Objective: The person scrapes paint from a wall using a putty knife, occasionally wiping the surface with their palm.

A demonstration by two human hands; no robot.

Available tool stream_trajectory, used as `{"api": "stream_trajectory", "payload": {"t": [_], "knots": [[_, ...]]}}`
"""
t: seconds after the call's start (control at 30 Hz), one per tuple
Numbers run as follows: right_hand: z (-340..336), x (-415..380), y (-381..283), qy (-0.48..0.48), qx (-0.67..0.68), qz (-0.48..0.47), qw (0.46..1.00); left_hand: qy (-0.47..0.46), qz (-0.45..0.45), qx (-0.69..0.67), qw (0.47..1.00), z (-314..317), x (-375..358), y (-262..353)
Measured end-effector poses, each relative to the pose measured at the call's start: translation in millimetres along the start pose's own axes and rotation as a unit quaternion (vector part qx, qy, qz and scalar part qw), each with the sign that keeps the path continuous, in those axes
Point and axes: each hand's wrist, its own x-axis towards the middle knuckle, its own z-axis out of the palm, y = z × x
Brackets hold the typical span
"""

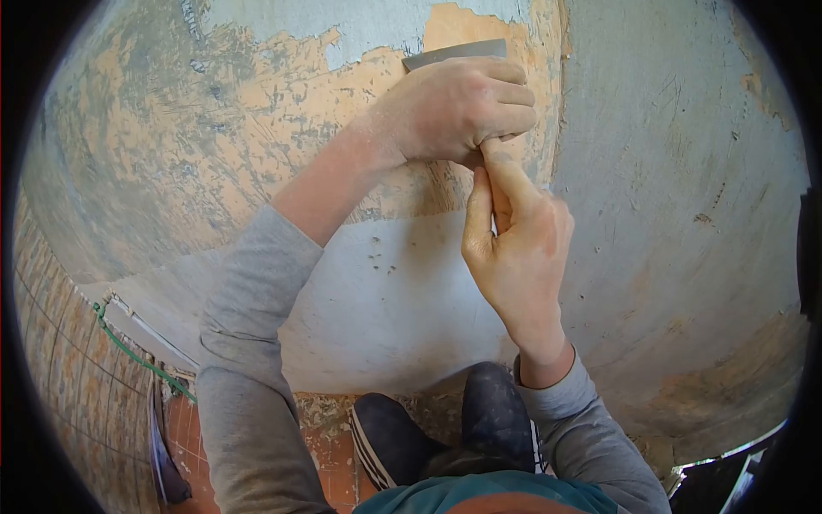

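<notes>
A paint scraper (458, 53) has its wide grey metal blade against the wall (282, 111), at the lower edge of the pale blue paint. Wrapped round it just below the blade is my left hand (458, 107), knuckles toward me, hiding the handle. My right hand (527, 240) closes in from below, its index finger reaching up to the left hand and its thumb pointing upward. It appears to grip the lower end of the scraper, though the fingers cover that part. Around the blade, the wall shows bare tan plaster with grey patches.
A wall corner (561, 103) runs down just right of my hands, with a grey wall face (676, 188) beyond. At lower left are a green cord (137, 360) and a patterned surface (68, 360). Red floor tiles (338, 454) carry loose debris.
</notes>
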Motion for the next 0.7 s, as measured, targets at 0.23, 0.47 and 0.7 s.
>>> {"api": "stream_trajectory", "payload": {"t": [0.23,0.47,0.7], "knots": [[10.9,18.2,1.6,0.046,0.039,-0.018,0.998,-0.048,-0.033,0.060,0.997,-21.6,8.2,-13.3],[18.5,2.8,15.4,0.043,0.036,-0.017,0.998,-0.040,-0.049,0.086,0.994,-0.7,-2.8,-0.8],[-31.6,-79.7,31.5,-0.007,0.049,0.025,0.998,-0.080,-0.227,0.243,0.940,-24.3,-47.9,37.1]]}}
